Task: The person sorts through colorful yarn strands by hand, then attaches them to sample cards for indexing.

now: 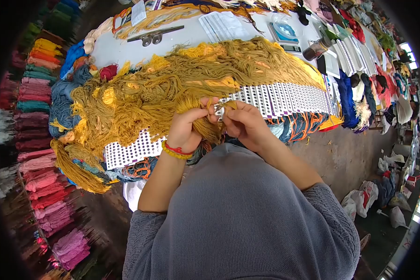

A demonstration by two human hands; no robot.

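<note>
My left hand point(187, 127), with a yellow and red band at its wrist, is closed around a hank of olive-gold yarn point(204, 129). Close beside it, my right hand point(245, 122) pinches strands at the hank's upper right end between thumb and fingers. Both hands are just above the table's near edge, in front of my body. White cards with rows of dark dots point(284, 98) lie in an overlapping row behind and to the right. Olive and yellow yarn point(158, 88) is heaped across them. More dotted cards point(135, 150) show at the left.
At the back are a digital scale point(284, 37) with a clear bowl, a dark jar point(318, 47), paper sheets point(223, 26) and a metal bar clip point(156, 36). Coloured yarn bundles point(37, 88) hang at the left. Plastic bags point(362, 198) lie on the floor at right.
</note>
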